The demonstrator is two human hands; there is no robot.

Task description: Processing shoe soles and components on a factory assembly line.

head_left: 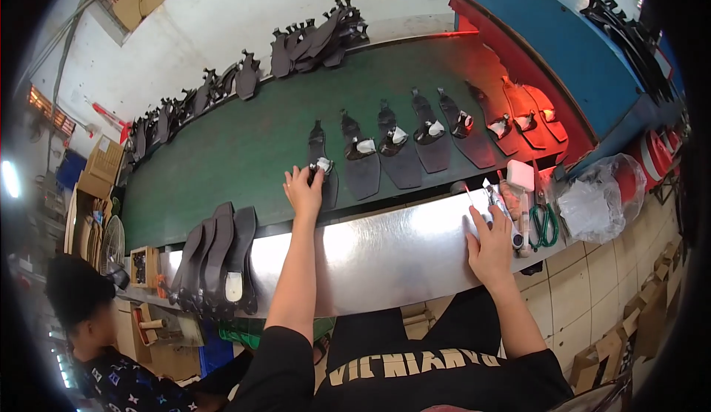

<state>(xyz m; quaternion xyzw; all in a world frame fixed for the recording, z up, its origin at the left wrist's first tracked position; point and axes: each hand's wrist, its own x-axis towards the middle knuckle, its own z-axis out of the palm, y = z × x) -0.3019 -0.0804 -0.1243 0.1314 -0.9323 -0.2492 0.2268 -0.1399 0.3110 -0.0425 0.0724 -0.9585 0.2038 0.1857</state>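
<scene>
My left hand (302, 193) reaches over the green belt to the nearest dark sandal (329, 191) at the left end of a row. Its thumb and fingers are at the strap, beside a white piece, and seem to pinch it. My right hand (491, 249) is above the shiny metal ledge (392, 253), by the tools. A thin stick-like tool (469, 196) runs from its fingertips toward a small dark round thing (459, 188); its grip is partly hidden. More sandals (400, 164) with white pieces at their straps lie to the right, the last ones in red light.
Dark soles (241, 249) lean on the ledge's left end; more line the belt's (229, 160) far edge. A white block (521, 175), tubes, green-handled scissors (546, 227) and a plastic bag (592, 208) sit right. A blue-sided machine (548, 34) stands behind. Another person (81, 308) is at lower left.
</scene>
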